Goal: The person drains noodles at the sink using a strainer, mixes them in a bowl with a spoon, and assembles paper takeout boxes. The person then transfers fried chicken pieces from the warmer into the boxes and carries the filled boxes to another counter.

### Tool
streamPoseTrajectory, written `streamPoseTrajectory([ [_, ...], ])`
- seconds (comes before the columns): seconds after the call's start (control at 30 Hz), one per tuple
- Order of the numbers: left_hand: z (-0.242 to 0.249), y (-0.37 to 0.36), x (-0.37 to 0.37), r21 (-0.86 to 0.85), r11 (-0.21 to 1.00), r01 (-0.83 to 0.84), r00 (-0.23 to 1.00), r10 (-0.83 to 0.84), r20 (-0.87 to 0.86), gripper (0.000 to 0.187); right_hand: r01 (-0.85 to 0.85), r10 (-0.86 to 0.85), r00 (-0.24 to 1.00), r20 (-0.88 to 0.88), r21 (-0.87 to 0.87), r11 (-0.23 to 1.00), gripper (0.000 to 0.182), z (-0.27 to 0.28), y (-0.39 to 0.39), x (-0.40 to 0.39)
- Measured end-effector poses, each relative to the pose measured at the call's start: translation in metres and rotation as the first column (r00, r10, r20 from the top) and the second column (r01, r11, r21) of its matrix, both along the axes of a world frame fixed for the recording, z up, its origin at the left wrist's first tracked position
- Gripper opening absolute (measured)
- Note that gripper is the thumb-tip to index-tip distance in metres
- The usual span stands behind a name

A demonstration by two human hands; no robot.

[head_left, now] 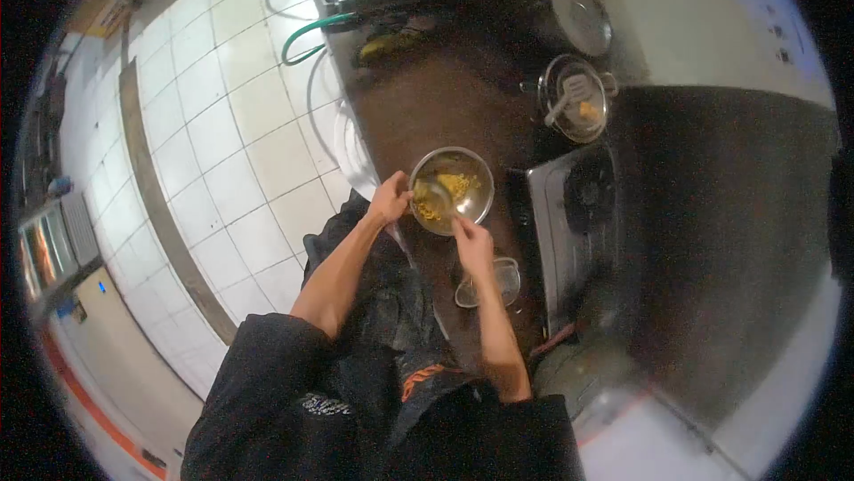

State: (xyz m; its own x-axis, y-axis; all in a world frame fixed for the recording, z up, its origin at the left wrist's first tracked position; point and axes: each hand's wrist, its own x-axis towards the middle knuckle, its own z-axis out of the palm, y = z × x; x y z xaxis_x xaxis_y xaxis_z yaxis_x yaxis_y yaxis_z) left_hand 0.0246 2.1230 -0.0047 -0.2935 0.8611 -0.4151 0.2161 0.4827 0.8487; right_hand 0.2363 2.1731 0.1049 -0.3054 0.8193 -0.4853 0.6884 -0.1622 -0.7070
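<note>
Metal bowl (485,200) in use on the dark desk (418,112). Yellow food (455,185) is already inside but lies in separate crumbly clumps; I judge it only partly worked, and cannot tell how much working remains. My left hand (390,197) is nearly closed at the bowl's left rim, fingers curled against it. My right hand (474,245) is closed in a pinch at the bowl's near rim, around a utensil (447,205) (its shape blurred) that reaches into the food. Nearer me than the bowl lies a strainer-like item (505,280); right of the bowl stands a stove (583,241).
</note>
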Motion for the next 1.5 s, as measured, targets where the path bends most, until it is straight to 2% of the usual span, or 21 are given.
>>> streamPoseTrajectory([
  [0.07,0.018,0.001,-0.010,-0.162,0.986,-0.042,0.992,0.061,0.112,0.031,-0.224,0.219,0.971,0.100,0.042,0.974,0.036,0.048,-0.013,0.014],
  [0.13,0.039,0.002,-0.014,-0.255,0.964,-0.073,0.980,0.118,0.163,0.031,-0.361,0.361,0.865,0.349,-0.067,0.930,0.035,0.054,-0.010,0.040],
  [0.17,0.030,-0.005,-0.008,-0.174,0.982,-0.080,0.987,0.102,0.122,0.031,-0.414,0.428,0.777,0.462,-0.138,0.900,0.034,0.054,-0.009,0.050],
  [0.23,0.004,-0.015,0.001,-0.003,0.997,-0.077,0.997,0.077,0.023,0.032,-0.247,0.223,0.920,0.322,0.038,0.968,0.034,0.015,-0.004,0.058],
  [0.3,0.004,-0.012,0.001,-0.001,0.996,-0.089,0.996,0.088,-0.032,0.033,0.002,-0.015,0.990,0.139,0.088,0.996,0.035,0.000,-0.001,0.037],
  [0.4,0.017,-0.019,0.009,-0.098,0.989,-0.112,0.993,0.109,-0.036,0.035,-0.226,0.221,0.973,0.074,0.067,0.972,0.034,0.013,0.000,0.032],
  [0.53,0.021,-0.031,0.014,-0.239,0.954,-0.182,0.983,0.186,-0.007,0.035,-0.299,0.306,0.949,0.081,-0.089,0.950,0.034,0.048,0.004,0.049],
  [0.63,0.024,-0.030,0.019,-0.207,0.961,-0.182,0.982,0.166,-0.093,0.036,-0.331,0.349,0.918,0.187,-0.122,0.936,0.037,0.016,0.020,0.042],
  [0.73,0.026,-0.026,0.027,-0.172,0.951,-0.255,0.965,0.241,-0.099,0.041,-0.062,0.063,0.998,-0.025,0.047,0.997,0.039,-0.019,0.013,0.023],
  [0.77,0.026,-0.022,0.030,-0.171,0.942,-0.288,0.958,0.280,-0.068,0.042,-0.053,0.053,0.998,0.018,-0.016,0.998,0.039,-0.002,0.008,0.011],
  [0.8,0.014,-0.024,0.031,-0.212,0.929,-0.303,0.953,0.300,-0.048,0.044,-0.129,0.131,0.991,-0.021,0.078,0.989,0.037,-0.006,0.000,0.008],
  [0.87,-0.007,-0.028,0.024,-0.292,0.899,-0.327,0.942,0.336,-0.018,0.046,-0.334,0.336,0.940,0.056,-0.050,0.941,0.036,0.011,0.016,0.030],
  [0.93,0.021,-0.030,0.020,-0.352,0.889,-0.293,0.947,0.320,0.020,0.047,-0.246,0.252,0.966,0.055,-0.105,0.964,0.035,0.010,0.044,0.054],
  [0.97,0.032,-0.030,0.019,-0.382,0.882,-0.275,0.949,0.314,0.041,0.047,-0.144,0.146,0.988,-0.046,0.040,0.989,0.035,-0.028,0.049,0.069],
  [1.07,0.024,-0.030,0.035,-0.306,0.878,-0.369,0.906,0.413,0.091,0.044,-0.153,0.160,0.982,-0.100,0.074,0.985,0.036,-0.036,0.027,0.044],
  [1.1,0.015,-0.033,0.034,-0.259,0.895,-0.363,0.926,0.378,0.009,0.042,-0.275,0.277,0.960,0.044,-0.048,0.960,0.038,-0.012,0.035,0.034],
  [1.17,0.000,-0.041,0.032,-0.177,0.926,-0.334,0.938,0.308,-0.160,0.040,-0.236,0.236,0.971,-0.032,0.005,0.972,0.037,-0.003,0.054,0.029],
  [1.23,0.026,-0.040,0.033,-0.234,0.904,-0.359,0.932,0.361,-0.034,0.037,-0.173,0.185,0.981,-0.051,0.182,0.968,0.038,-0.005,0.063,0.024],
  [1.33,0.027,-0.033,0.031,-0.259,0.878,-0.403,0.897,0.434,0.077,0.033,-0.296,0.297,0.943,-0.151,0.025,0.955,0.038,-0.026,0.063,0.011],
  [1.37,0.022,-0.033,0.033,-0.260,0.871,-0.416,0.885,0.454,0.104,0.031,-0.425,0.426,0.905,0.013,-0.056,0.904,0.037,0.000,0.062,0.005],
  [1.5,0.004,-0.042,0.026,-0.266,0.868,-0.420,0.870,0.468,0.153,0.027,-0.567,0.566,0.824,0.025,0.059,0.822,0.035,0.033,0.049,0.048],
])
